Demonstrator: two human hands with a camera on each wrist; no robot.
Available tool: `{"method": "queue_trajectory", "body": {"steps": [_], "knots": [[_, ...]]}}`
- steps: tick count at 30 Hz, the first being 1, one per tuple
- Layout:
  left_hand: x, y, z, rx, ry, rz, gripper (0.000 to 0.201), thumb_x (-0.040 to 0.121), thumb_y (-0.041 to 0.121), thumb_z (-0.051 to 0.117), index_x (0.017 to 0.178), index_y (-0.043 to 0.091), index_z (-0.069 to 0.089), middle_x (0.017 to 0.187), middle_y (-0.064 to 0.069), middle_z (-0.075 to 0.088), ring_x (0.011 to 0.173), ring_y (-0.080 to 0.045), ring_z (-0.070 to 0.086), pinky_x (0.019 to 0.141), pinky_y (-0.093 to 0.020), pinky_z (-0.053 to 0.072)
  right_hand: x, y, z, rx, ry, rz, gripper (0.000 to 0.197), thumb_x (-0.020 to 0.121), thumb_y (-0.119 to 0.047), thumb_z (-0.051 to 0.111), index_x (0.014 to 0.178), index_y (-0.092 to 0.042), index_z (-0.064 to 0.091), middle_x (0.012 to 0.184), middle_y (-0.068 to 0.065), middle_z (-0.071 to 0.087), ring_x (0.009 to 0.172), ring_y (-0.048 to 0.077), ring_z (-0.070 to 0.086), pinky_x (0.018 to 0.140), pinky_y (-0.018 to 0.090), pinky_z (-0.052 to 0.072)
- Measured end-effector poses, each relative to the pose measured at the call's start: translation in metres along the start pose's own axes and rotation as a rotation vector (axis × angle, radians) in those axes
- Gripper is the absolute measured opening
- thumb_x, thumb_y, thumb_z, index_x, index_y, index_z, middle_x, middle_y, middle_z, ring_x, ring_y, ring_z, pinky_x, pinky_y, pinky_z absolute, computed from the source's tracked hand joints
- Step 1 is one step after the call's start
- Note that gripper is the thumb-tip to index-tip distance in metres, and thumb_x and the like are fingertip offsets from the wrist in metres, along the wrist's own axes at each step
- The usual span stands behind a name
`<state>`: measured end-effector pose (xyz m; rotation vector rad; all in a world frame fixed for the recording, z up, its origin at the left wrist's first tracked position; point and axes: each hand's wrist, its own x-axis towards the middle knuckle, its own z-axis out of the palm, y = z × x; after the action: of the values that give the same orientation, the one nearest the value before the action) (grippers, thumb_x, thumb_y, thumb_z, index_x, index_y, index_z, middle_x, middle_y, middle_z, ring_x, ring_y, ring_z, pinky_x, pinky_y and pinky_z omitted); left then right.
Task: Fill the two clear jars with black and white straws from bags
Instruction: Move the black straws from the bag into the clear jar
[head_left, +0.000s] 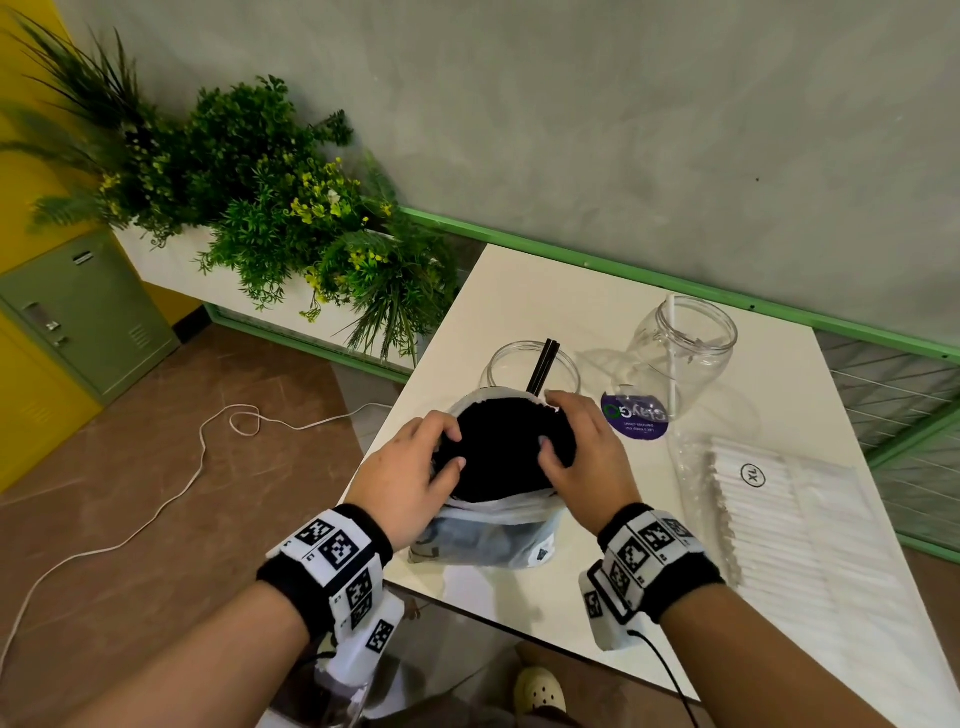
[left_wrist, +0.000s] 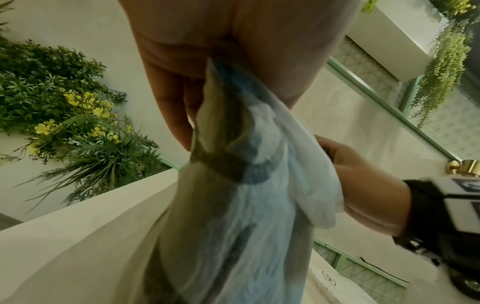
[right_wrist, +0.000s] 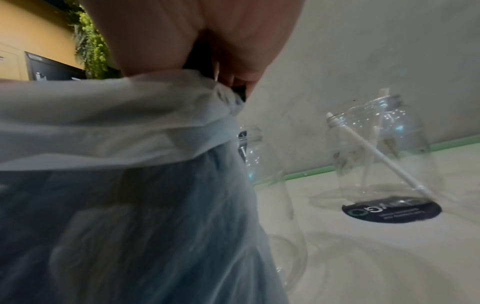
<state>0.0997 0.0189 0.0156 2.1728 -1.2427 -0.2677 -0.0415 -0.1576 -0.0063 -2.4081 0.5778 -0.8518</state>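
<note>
Left hand (head_left: 410, 470): fingers curling over the rim of the bag of black straws (head_left: 501, 457); gripping it
Right hand (head_left: 582, 457): fingers pinching the opposite rim; bag standing on the worktop (head_left: 519, 291)

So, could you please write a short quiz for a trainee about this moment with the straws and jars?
1. True or false: the right jar holds a white straw.
2. What do both hands grip? A) the white straw pack B) the open bag of black straws C) the left jar
3. Fill in: the black straws in the left jar lean against its ____.

Key
1. True.
2. B: the left hand and right hand curl over the bag's mouth.
3. Rim.
</note>
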Motion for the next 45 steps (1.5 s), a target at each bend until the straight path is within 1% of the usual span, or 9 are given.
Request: {"method": "queue_trajectory", "body": {"steps": [3, 14, 20, 25, 30, 34, 38, 41, 45], "knots": [[0.0, 0.0, 0.001, -0.004, 0.006, 0.0, 0.021, 0.09, 0.032, 0.054, 0.107, 0.032, 0.042, 0.099, 0.008, 0.054, 0.081, -0.016, 0.053, 0.063, -0.028, 0.035, -0.005, 0.005, -0.005, -0.007, -0.017, -0.02, 0.055, 0.09, -0.011, 0.059, 0.14, -0.025, 0.038, 0.134, -0.003, 0.048, 0.115, 0.007, 0.048, 0.093, 0.02, 0.044], [0.003, 0.006, 0.002, 0.005, -0.003, -0.01, 0.028, 0.09, 0.033, 0.056, 0.114, 0.032, 0.042, 0.1, 0.007, 0.057, 0.074, -0.014, 0.053, 0.063, -0.027, 0.037, 0.007, 0.003, -0.004, -0.139, -0.143, -0.062, 0.052, 0.098, -0.043, 0.028, 0.137, -0.017, 0.051, 0.143, -0.003, 0.048, 0.122, 0.02, 0.049, 0.103, 0.038, 0.042], [0.004, 0.007, 0.001, 0.016, 0.003, -0.031, 0.03, 0.089, 0.032, 0.058, 0.114, 0.032, 0.042, 0.099, 0.008, 0.057, 0.07, -0.013, 0.049, 0.062, -0.027, 0.035, 0.002, -0.005, -0.005, -0.264, -0.221, -0.251, 0.076, 0.084, -0.069, 0.048, 0.142, -0.02, 0.043, 0.145, -0.001, 0.041, 0.127, 0.024, 0.041, 0.108, 0.036, 0.036], [0.003, 0.006, 0.002, 0.006, -0.021, -0.022, 0.036, 0.087, 0.032, 0.061, 0.117, 0.034, 0.042, 0.096, 0.01, 0.055, 0.058, -0.002, 0.044, 0.06, -0.025, 0.031, 0.017, 0.006, 0.003, -0.277, -0.04, -0.188, 0.053, 0.088, -0.048, 0.053, 0.128, -0.014, 0.054, 0.127, 0.007, 0.053, 0.108, 0.027, 0.05, 0.093, 0.038, 0.048], [0.004, 0.008, 0.001, 0.0, -0.019, -0.042, 0.04, 0.086, 0.031, 0.063, 0.119, 0.033, 0.04, 0.067, 0.013, 0.045, 0.053, -0.002, 0.045, 0.049, -0.019, 0.027, 0.022, 0.001, 0.002, -0.301, -0.081, -0.106, 0.046, 0.093, -0.045, 0.041, 0.127, -0.017, 0.055, 0.127, 0.006, 0.052, 0.109, 0.029, 0.047, 0.091, 0.047, 0.046], [0.005, 0.009, 0.0, -0.036, -0.01, -0.07, 0.037, 0.086, 0.031, 0.064, 0.115, 0.031, 0.041, 0.057, 0.009, 0.047, 0.047, -0.003, 0.046, 0.044, -0.016, 0.027, -0.003, -0.023, -0.002, -0.175, 0.108, -0.238, 0.03, 0.095, -0.03, 0.049, 0.119, -0.014, 0.057, 0.118, 0.003, 0.051, 0.105, 0.024, 0.047, 0.093, 0.033, 0.04], [0.006, 0.006, 0.002, -0.116, -0.013, -0.086, 0.034, 0.085, 0.031, 0.066, 0.11, 0.034, 0.042, 0.056, 0.0, 0.059, 0.045, -0.009, 0.051, 0.044, -0.021, 0.037, -0.033, -0.036, 0.009, -0.022, -0.057, -0.345, 0.016, 0.093, -0.02, 0.054, 0.108, -0.013, 0.056, 0.104, 0.001, 0.052, 0.09, 0.019, 0.05, 0.083, 0.025, 0.043], [0.006, 0.006, 0.004, -0.177, -0.034, -0.071, 0.034, 0.084, 0.031, 0.066, 0.106, 0.039, 0.041, 0.065, -0.005, 0.066, 0.053, -0.019, 0.06, 0.054, -0.037, 0.05, -0.035, -0.028, 0.022, -0.097, -0.151, -0.218, 0.023, 0.089, -0.03, 0.056, 0.107, -0.016, 0.06, 0.101, -0.002, 0.06, 0.09, 0.019, 0.052, 0.08, 0.034, 0.048], [0.004, 0.008, 0.005, -0.182, -0.049, -0.049, 0.032, 0.085, 0.032, 0.066, 0.107, 0.037, 0.043, 0.062, -0.007, 0.063, 0.051, -0.019, 0.056, 0.054, -0.034, 0.046, -0.025, -0.029, 0.031, -0.113, -0.125, -0.099, 0.021, 0.079, -0.035, 0.056, 0.09, -0.018, 0.063, 0.084, -0.006, 0.065, 0.082, 0.021, 0.056, 0.07, 0.042, 0.052]]}}
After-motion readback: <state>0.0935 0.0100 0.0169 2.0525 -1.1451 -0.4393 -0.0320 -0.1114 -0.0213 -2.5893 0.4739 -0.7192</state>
